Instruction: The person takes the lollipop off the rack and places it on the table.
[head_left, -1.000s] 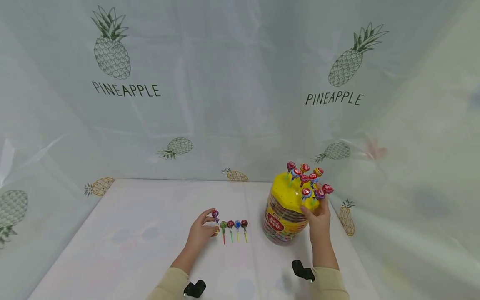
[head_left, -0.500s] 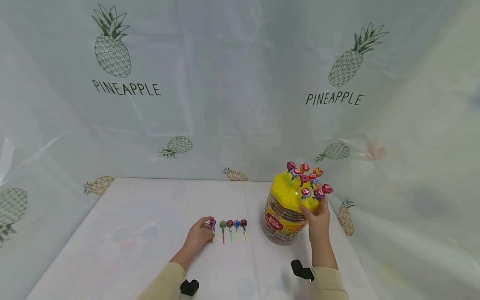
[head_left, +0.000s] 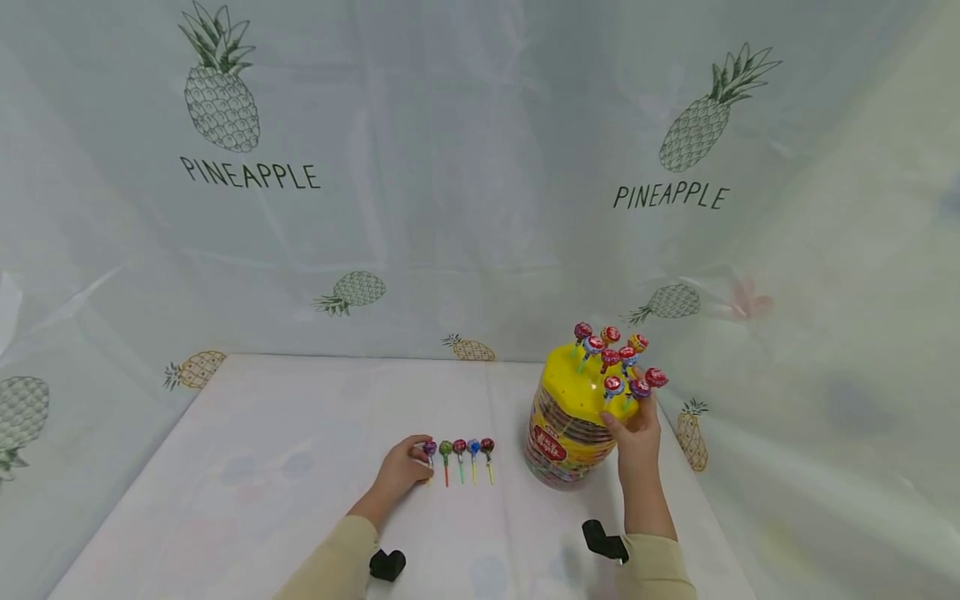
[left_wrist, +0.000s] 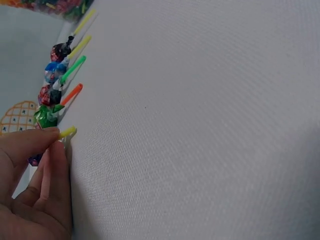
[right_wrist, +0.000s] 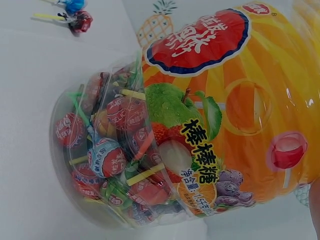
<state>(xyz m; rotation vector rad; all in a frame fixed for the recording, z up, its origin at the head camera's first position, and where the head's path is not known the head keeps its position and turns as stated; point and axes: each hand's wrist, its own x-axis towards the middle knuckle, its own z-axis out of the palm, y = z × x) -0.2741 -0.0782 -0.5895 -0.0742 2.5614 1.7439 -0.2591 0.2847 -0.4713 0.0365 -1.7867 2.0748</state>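
My left hand (head_left: 399, 472) pinches a purple-wrapped lollipop (head_left: 430, 448) at the left end of a short row on the table. The left wrist view shows thumb and fingertip on its yellow stick (left_wrist: 68, 132), with most of the purple head hidden behind the fingers. Beside it lie a green lollipop (head_left: 446, 449), a dark red one (head_left: 460, 447), a blue one (head_left: 474, 447) and another dark red one (head_left: 487, 447), sticks toward me. My right hand (head_left: 639, 437) grips the yellow lid (head_left: 566, 385) of a big candy jar (head_left: 570, 442); its far fingers are hidden behind upright lollipops.
Several lollipops (head_left: 609, 361) stand upright in the jar's lid. Through the jar's clear lower part, wrapped lollipops (right_wrist: 107, 157) show. The white table (head_left: 300, 417) ends at a pineapple-printed curtain (head_left: 480, 208) behind and to the right.
My left hand has brought the purple lollipop down to the level of the row, then shifted it slightly right toward the green one. The right hand keeps its grip on the jar's lid.
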